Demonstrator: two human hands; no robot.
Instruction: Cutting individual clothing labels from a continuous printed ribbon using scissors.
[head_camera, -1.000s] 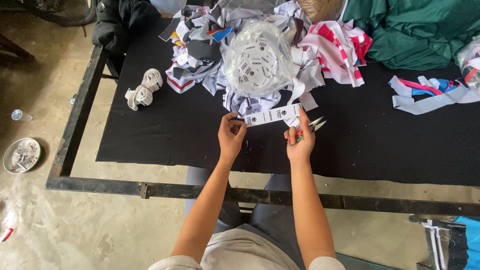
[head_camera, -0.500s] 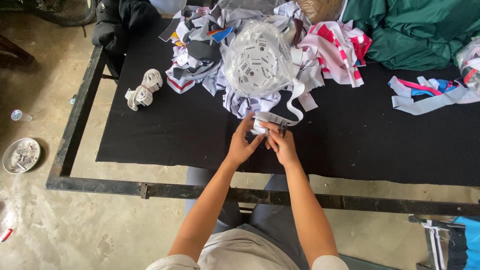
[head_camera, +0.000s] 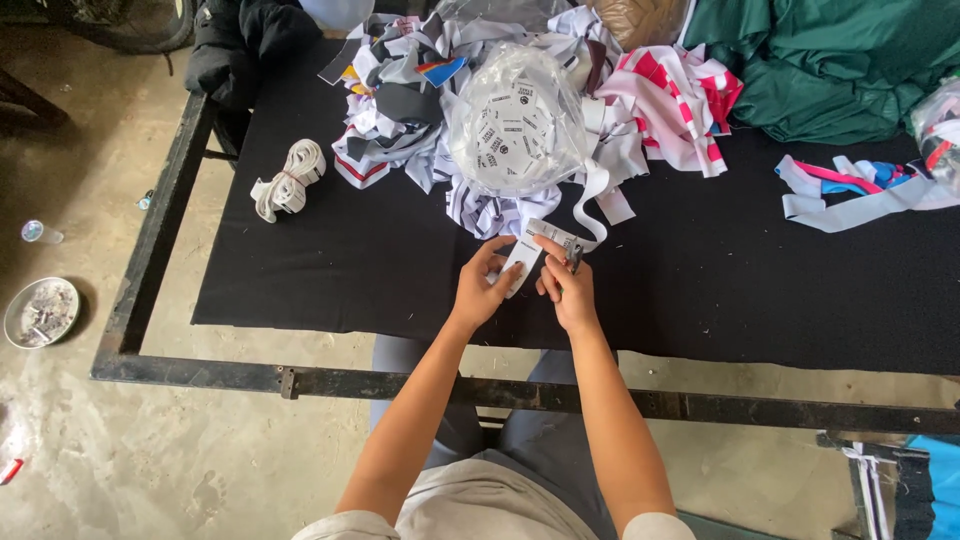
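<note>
Nearest me, the left hand (head_camera: 483, 290) and right hand (head_camera: 570, 290) meet over the black table (head_camera: 300, 280), both pinched on a white label strip (head_camera: 528, 255), seemingly to keep it taut. The right also grips small snips (head_camera: 574, 256). Just beyond sits a clear bag of cut labels (head_camera: 515, 125) atop fabric scraps (head_camera: 400, 110); a rolled white band (head_camera: 288, 180) lies off left.

bag of labels (head_camera: 515, 120) on scrap pile (head_camera: 400, 110); rolled strip (head_camera: 288, 180) left; hands (head_camera: 530, 285) before it
</note>
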